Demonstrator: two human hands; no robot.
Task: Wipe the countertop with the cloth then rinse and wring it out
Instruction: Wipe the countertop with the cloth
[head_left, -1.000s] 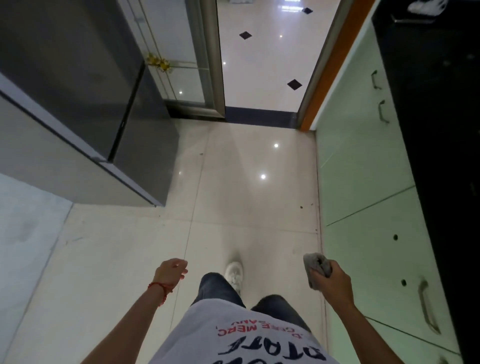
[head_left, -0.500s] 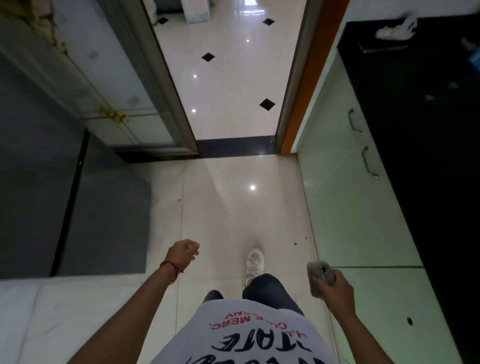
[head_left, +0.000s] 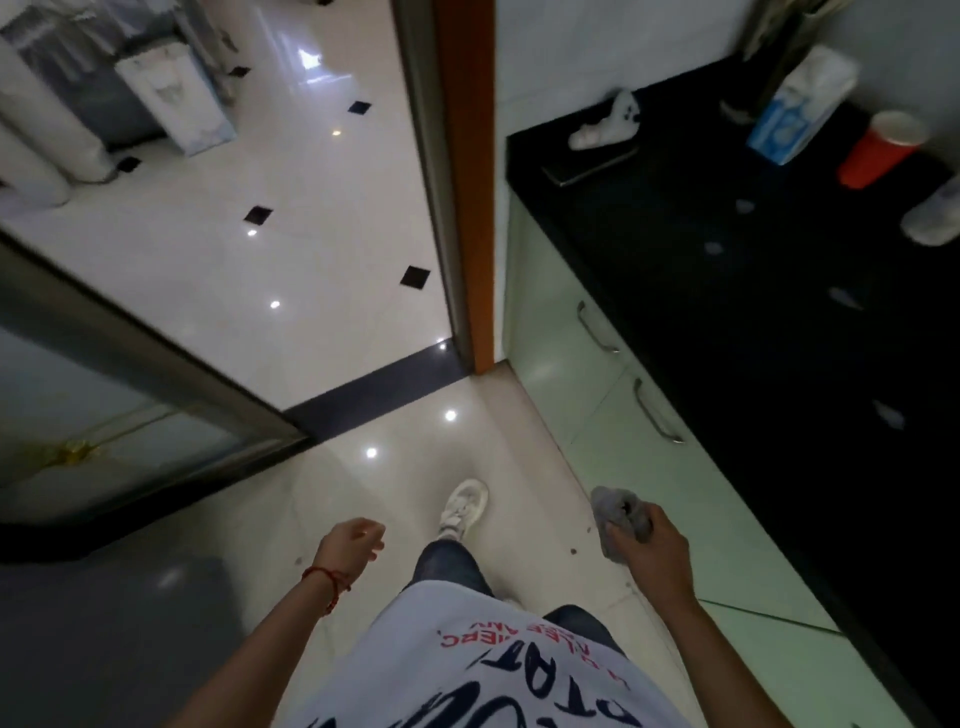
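1. Holding tight, my right hand (head_left: 657, 548) is closed around the gray cloth (head_left: 615, 517), which is all bunched up in a ball. Part of it pokes out past my fingers.

2. My left hand (head_left: 353, 540) holds nothing. Its fingers are curled in loosely, and it hangs over the floor, far from the work.

3. The black countertop (head_left: 753, 322) is on my right side and up ahead. It runs long, away from me, next to the green cabinets (head_left: 675, 499).

4. The cloth is not touching the countertop yet. It is lower than the top, out in front of the cabinet doors.

5. My right hand is the one closer to the countertop, so I think it should do the wiping. It needs to go up and over to the right.

6. I can see some pale spots (head_left: 844, 299) on the black top. Those look like places to wipe.

7. At the far end sit a red cup (head_left: 878, 150) and a blue and white box (head_left: 800, 111). I could bump them if I wipe too far.

8. I cannot see a sink from here.
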